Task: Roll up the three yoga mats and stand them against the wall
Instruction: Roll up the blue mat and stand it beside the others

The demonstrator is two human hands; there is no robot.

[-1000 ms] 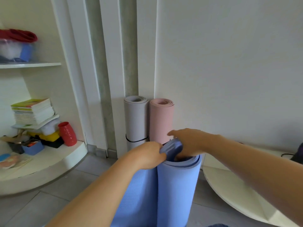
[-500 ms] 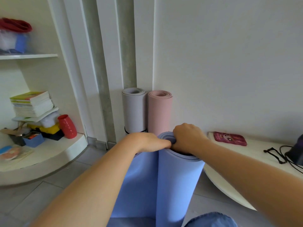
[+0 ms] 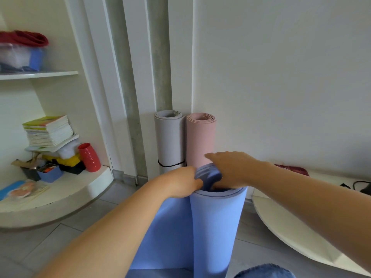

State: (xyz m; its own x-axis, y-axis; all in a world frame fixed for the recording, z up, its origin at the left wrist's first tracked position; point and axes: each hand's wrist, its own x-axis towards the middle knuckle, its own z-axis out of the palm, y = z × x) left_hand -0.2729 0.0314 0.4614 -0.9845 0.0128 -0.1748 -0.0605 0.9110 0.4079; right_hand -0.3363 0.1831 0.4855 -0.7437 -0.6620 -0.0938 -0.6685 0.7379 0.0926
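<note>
Head view: on my feed both hands are at the top of the blue mat [image 3: 216, 223], which stands upright on the floor [image 3: 60, 237]

My left hand [image 3: 180, 183] has curled fingers pinching the mat's inner top edge; my right hand [image 3: 230, 169] lies over the roll's mouth, fingers tucked down into the core and gripping the inner coil. A loose flap hangs left of the roll. Just behind it, the grey mat [image 3: 169, 141], black band round it, and the pink mat [image 3: 200, 141] stand rolled, side by side against the wall [image 3: 281, 77]. Red vase [image 3: 89, 157] and books [image 3: 48, 131] on the left shelf
</note>
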